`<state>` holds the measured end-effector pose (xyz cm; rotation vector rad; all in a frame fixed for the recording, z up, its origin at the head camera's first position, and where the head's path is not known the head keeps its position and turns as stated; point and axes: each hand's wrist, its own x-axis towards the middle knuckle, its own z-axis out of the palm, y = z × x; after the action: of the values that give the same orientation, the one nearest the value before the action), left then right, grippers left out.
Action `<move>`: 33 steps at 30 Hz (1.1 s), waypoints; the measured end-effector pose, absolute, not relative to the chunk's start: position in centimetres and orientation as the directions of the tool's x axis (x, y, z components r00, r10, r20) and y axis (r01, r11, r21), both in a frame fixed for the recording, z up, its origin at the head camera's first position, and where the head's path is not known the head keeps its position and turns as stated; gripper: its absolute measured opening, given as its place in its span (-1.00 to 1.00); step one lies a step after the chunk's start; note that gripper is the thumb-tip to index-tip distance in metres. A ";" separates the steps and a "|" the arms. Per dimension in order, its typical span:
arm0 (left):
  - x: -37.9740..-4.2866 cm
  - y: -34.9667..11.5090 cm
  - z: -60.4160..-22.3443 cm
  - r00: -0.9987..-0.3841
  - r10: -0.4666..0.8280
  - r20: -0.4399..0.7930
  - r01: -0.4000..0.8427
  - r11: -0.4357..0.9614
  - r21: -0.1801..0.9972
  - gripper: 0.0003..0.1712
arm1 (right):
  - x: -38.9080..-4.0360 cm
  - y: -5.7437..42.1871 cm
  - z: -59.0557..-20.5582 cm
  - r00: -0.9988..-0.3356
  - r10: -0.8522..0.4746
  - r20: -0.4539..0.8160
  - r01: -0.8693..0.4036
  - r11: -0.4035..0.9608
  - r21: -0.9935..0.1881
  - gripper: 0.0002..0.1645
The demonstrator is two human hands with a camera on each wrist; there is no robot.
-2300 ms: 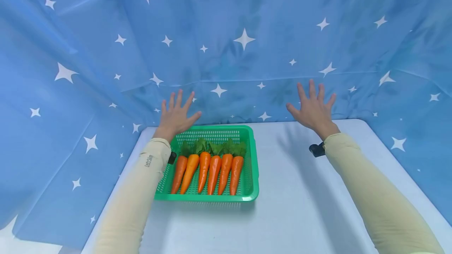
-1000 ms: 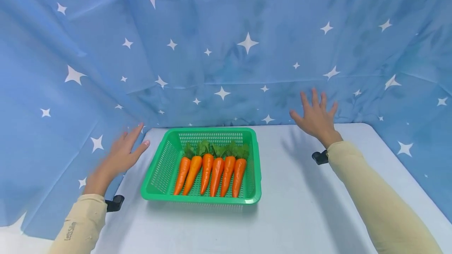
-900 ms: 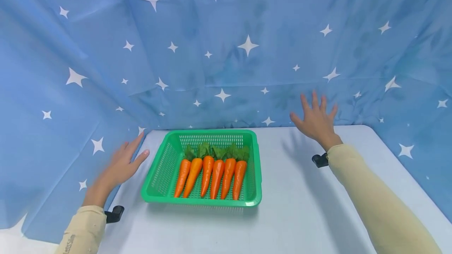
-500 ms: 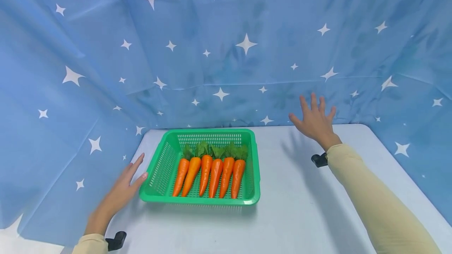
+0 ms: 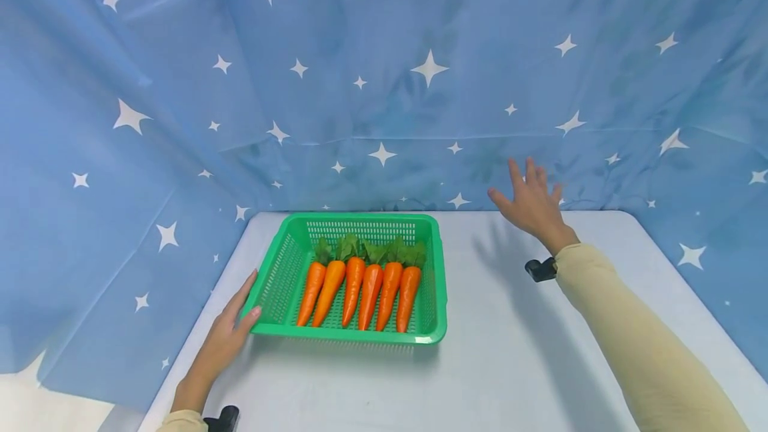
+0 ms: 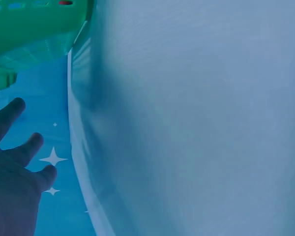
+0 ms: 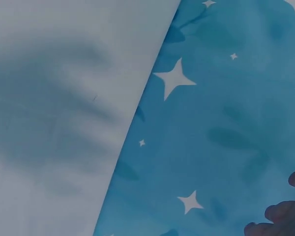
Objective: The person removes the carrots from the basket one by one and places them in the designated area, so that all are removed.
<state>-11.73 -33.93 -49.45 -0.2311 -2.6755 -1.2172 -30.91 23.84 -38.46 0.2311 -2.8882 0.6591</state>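
Observation:
A green plastic basket [image 5: 360, 217] sits left of centre on the table in the head view. Several orange carrots [image 5: 371, 295] lie side by side in it, leafy tops toward the back. My left hand [image 5: 222, 345] is at the basket's left side, fingertips and thumb right at the rim near the front corner. In the left wrist view the spread fingers of that left hand [image 6: 14, 177] show below the green basket wall [image 6: 34, 24]. My right hand [image 5: 531, 205] hovers at the back right with fingers spread, holding nothing. Only its fingertips [image 7: 285, 211] enter the right wrist view.
A white-covered table [image 5: 492, 365] extends around the basket. A blue cloth with white stars [image 5: 456, 32] hangs behind it and along both sides. Dark wrist cameras [image 5: 541, 270] are strapped at both wrists, below pale sleeves [image 5: 636, 332].
My left hand has swung from above the basket out to the left, then down and in to its left rim. The right hand has stayed nearly in place. The view has shifted slightly.

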 end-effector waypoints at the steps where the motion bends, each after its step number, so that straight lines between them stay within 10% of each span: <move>1: -11.6 -33.9 -49.6 -0.966 0.057 0.252 0.228 0.647 0.728 -0.21 | -30.9 23.7 -38.3 -0.973 -0.114 0.199 -0.190 0.886 -0.424 0.10; 33: -10.7 -33.7 -51.4 -0.971 0.017 0.238 0.204 0.578 0.790 -0.24 | -29.2 16.7 -34.7 -0.961 -0.234 0.148 -0.267 0.640 -0.721 0.07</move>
<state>-10.73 -33.66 -51.38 -0.1849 -2.6042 -1.3436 -29.20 16.70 -34.71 0.4287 -2.8074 1.2443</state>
